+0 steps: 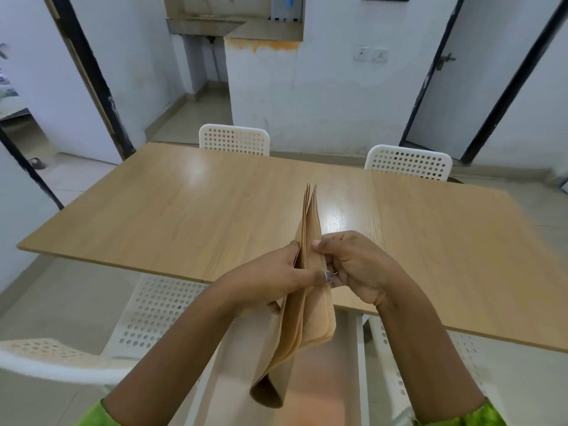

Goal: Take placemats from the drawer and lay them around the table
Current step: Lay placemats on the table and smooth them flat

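I hold a stack of several thin tan placemats edge-on above the near edge of the light wooden table. My left hand grips the stack from the left, thumb across its front. My right hand pinches the rightmost sheets from the right, fingers and thumb closed on them. The sheets fan out slightly at the top and hang down below my hands, the lower corner curling. No placemat lies on the table top. The drawer is out of view.
Two white perforated chairs stand at the far side of the table. Another white chair sits at the near side below my left arm. Doorways open at left and right; a steel sink is at the back.
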`<control>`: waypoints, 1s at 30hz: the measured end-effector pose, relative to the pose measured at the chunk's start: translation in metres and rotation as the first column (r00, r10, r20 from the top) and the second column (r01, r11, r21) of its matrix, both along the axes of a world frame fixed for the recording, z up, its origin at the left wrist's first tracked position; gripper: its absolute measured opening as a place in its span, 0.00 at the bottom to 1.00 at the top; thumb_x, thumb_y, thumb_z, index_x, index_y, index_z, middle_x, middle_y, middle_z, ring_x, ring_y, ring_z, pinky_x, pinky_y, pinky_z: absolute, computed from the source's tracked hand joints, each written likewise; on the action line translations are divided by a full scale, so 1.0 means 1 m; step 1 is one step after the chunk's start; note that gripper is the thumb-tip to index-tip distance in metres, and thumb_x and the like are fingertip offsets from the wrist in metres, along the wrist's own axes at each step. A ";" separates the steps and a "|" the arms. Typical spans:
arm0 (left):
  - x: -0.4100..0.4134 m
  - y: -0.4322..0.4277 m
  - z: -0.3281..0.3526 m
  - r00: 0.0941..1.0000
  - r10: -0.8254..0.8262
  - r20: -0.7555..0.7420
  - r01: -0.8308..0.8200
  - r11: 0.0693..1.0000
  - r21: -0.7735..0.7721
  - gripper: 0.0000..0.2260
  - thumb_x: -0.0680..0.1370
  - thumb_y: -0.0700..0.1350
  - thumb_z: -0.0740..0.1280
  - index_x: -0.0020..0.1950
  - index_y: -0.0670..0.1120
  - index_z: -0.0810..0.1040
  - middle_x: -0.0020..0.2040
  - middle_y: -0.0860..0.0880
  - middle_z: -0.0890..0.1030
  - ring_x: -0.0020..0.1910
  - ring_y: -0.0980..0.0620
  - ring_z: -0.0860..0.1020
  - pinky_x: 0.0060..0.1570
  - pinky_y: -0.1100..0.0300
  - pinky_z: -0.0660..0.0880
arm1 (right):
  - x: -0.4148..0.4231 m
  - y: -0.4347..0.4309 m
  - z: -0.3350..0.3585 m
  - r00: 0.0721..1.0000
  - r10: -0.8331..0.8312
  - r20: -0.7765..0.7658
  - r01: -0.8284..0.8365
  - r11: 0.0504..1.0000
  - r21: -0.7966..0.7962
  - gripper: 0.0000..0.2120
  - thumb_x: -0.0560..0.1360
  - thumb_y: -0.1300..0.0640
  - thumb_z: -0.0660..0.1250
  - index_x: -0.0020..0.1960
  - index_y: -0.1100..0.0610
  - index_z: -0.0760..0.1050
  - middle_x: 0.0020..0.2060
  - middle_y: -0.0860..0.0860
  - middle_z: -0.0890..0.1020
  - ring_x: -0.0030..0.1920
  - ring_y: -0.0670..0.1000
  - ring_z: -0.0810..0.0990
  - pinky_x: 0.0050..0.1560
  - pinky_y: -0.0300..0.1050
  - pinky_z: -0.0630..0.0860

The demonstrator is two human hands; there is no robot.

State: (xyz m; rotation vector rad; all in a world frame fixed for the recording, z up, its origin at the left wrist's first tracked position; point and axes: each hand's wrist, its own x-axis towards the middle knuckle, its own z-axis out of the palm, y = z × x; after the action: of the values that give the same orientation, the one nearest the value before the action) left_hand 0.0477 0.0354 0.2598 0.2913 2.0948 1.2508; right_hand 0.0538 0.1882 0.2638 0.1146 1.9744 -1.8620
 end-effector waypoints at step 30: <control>-0.129 0.006 -0.207 0.493 0.635 0.595 -0.863 0.444 0.241 0.04 0.77 0.33 0.60 0.44 0.39 0.70 0.38 0.42 0.77 0.34 0.48 0.76 0.32 0.58 0.79 | -0.295 0.045 -0.081 0.847 0.189 -0.497 0.503 0.017 0.864 0.23 0.76 0.62 0.57 0.69 0.48 0.66 0.69 0.55 0.69 0.71 0.58 0.62 0.70 0.64 0.52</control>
State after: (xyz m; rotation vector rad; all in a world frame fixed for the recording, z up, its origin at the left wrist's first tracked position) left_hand -0.0811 0.0417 0.0526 -0.8049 1.4304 2.1922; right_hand -0.2411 0.2330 0.1825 0.3098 3.4172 0.0288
